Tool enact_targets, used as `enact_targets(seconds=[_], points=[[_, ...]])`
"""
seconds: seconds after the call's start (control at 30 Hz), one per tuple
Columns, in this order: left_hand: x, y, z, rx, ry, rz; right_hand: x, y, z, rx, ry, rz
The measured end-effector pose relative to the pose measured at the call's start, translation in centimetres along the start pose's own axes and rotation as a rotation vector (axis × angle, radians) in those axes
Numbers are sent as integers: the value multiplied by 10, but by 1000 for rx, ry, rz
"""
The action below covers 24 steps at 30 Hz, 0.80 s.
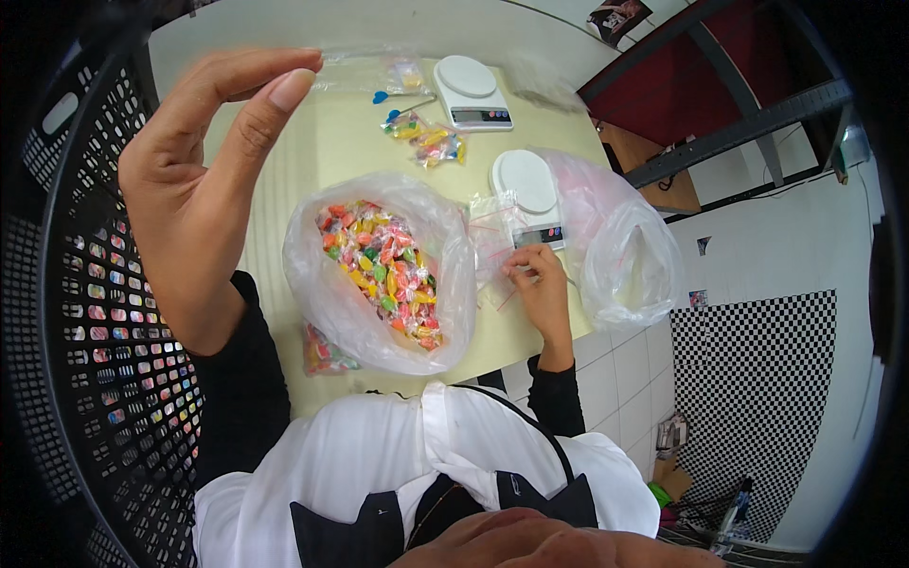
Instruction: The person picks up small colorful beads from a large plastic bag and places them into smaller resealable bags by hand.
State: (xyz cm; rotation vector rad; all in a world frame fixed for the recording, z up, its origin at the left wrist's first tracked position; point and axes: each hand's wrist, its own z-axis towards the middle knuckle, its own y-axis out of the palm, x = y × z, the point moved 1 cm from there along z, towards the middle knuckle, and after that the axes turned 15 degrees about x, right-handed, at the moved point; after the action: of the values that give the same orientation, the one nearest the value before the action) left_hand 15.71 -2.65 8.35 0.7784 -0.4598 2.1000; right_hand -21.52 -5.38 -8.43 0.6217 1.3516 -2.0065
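Observation:
My left hand (213,156) is raised at the upper left, close to the camera, thumb and index fingertip nearly meeting. Clear plastic (348,74) shows just beyond those fingertips; whether they grip it is not plain. My right hand (541,287) pinches at a clear zip bag (503,273) with red lines, among several flat ones on the table. Between my hands stands a large translucent plastic bag (454,284), its mouth wide, full of wrapped candies (383,266). A white kitchen scale (525,181) is just beyond my right hand, partly covered by zip bags.
Another white scale (465,74) stands at the table's far side, near blue-handled scissors (389,104) and small candy packets (433,145). A black perforated crate (53,284) of candies rises at left. A crumpled plastic bag (632,263) lies at the right edge; a filled packet (323,355) sits nearer me.

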Motion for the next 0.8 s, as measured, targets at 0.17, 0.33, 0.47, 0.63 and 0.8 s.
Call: enact_targets(seconds=[0.17, 0.33, 0.47, 0.63, 0.8], points=[[12, 27, -1, -46, 38, -21, -9, -19, 24, 73, 18, 132], [4, 53, -11, -247, -25, -95, -52, -20, 56, 96, 36, 468], [-3, 68, -21, -360, -96, -32, -103, -13, 80, 11, 21, 668], [-3, 73, -19, -391, -196, -53, -148, 9, 95, -22, -100, 873], [-9, 63, -10, -321, -160, -61, -168, 26, 102, -80, -169, 876]])
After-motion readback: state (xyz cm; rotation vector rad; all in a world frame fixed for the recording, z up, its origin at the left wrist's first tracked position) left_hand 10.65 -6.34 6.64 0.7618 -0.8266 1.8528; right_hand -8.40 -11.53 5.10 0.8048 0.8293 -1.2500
